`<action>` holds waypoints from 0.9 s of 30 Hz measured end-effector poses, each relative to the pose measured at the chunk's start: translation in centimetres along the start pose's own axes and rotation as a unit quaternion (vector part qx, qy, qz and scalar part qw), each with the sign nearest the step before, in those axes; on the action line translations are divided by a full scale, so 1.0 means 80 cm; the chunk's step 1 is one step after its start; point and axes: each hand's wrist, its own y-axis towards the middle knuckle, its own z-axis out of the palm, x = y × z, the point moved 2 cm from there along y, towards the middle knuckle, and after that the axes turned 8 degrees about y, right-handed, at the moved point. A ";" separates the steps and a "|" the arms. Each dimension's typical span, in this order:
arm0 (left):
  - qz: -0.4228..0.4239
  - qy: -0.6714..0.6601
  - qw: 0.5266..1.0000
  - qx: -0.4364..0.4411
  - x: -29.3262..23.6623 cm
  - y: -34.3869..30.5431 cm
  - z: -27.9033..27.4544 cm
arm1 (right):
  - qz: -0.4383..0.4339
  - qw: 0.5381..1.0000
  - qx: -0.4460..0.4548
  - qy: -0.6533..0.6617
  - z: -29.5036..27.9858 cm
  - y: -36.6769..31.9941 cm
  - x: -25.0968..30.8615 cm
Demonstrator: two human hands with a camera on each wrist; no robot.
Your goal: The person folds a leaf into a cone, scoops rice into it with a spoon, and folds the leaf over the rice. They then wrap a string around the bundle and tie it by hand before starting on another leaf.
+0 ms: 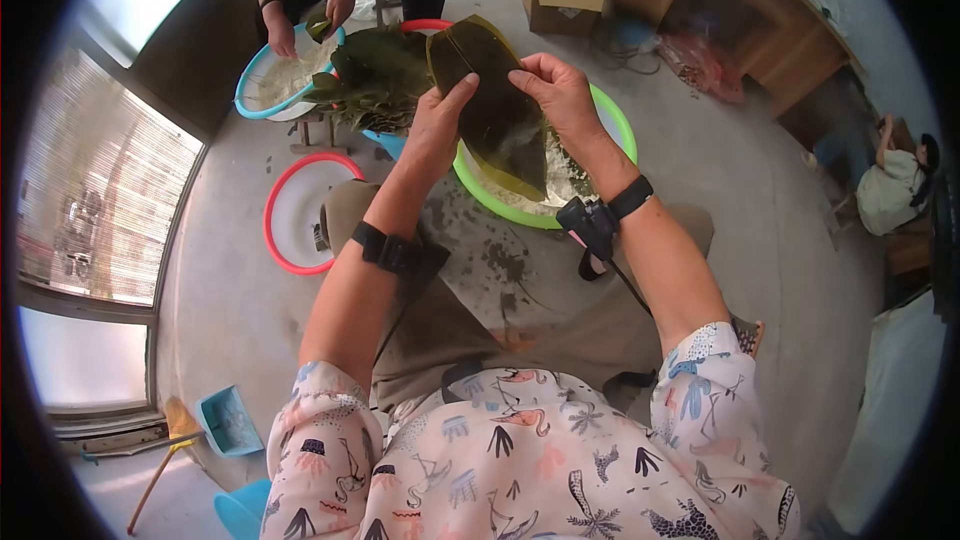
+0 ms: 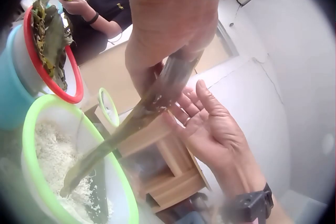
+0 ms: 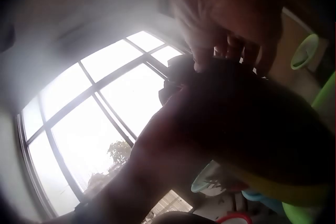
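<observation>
In the head view my left hand [image 1: 440,120] grips broad, dark green wrapping leaves [image 1: 490,130] by their left edge, thumb lying on top. They slant over a green-rimmed basin [image 1: 627,130] of white rice [image 2: 50,145]. At the leaves' right edge is my right hand [image 1: 565,100]. The left wrist view shows that hand with its palm turned up, fingertips at the leaves and thumb standing apart. There the leaves appear nearly edge-on, a few white grains stuck to them, their lower tip over the rice. The right wrist view is dark, the leaves mostly in shadow.
A pile of leaves [image 1: 375,75] lies just left of my hands. Beyond it, another person [image 1: 340,0] works over a blue-rimmed basin [image 1: 240,90]. A red-rimmed basin [image 1: 270,225] sits by my left knee. Another person [image 1: 895,185] sits far right.
</observation>
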 end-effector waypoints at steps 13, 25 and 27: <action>0.126 0.055 0.988 -0.070 0.025 0.023 -0.010 | 0.008 1.000 -0.005 0.008 0.002 -0.011 0.030; 0.170 0.219 0.952 -0.126 0.039 0.013 0.039 | -0.010 0.998 -0.053 0.036 -0.008 -0.018 0.014; 0.160 0.213 0.955 -0.127 0.039 0.011 0.044 | -0.003 0.998 -0.050 0.038 -0.006 -0.023 0.018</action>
